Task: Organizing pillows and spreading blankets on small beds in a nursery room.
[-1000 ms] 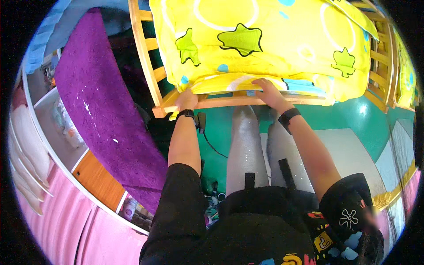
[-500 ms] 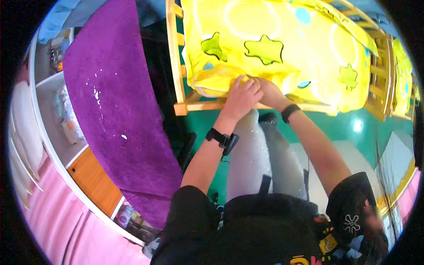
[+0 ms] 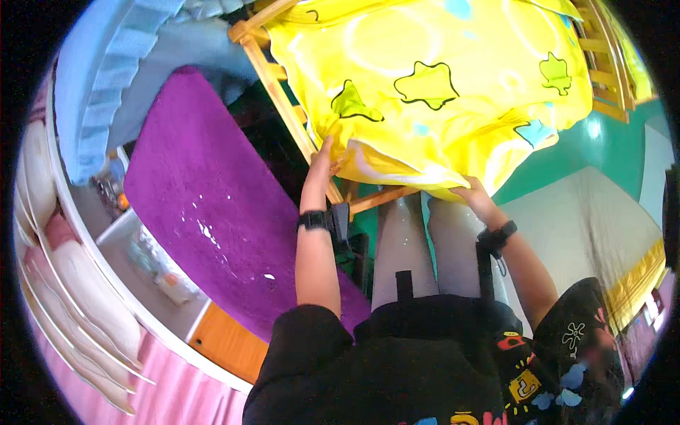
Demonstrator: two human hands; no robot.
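Observation:
A yellow quilt with green star shapes and blue spots lies over a small wooden bed. My left hand is at the quilt's near left corner, beside the bed's side rail, its fingers closed on the cloth and partly hidden in the folds. My right hand grips the quilt's near edge, which hangs past the bed's near rail. Between my hands the edge is lifted and turned, showing a paler underside. I wear a black band on each wrist.
A purple padded surface with white flecks stands left of the bed. Beyond it are a shelf unit with an orange-brown panel and a blue ruffled cloth. More wooden beds stand at the right, over a green floor.
My hands were together at the near edge; now they are apart, left hand at the corner, right hand farther right. The near edge has been drawn toward me. My view has turned.

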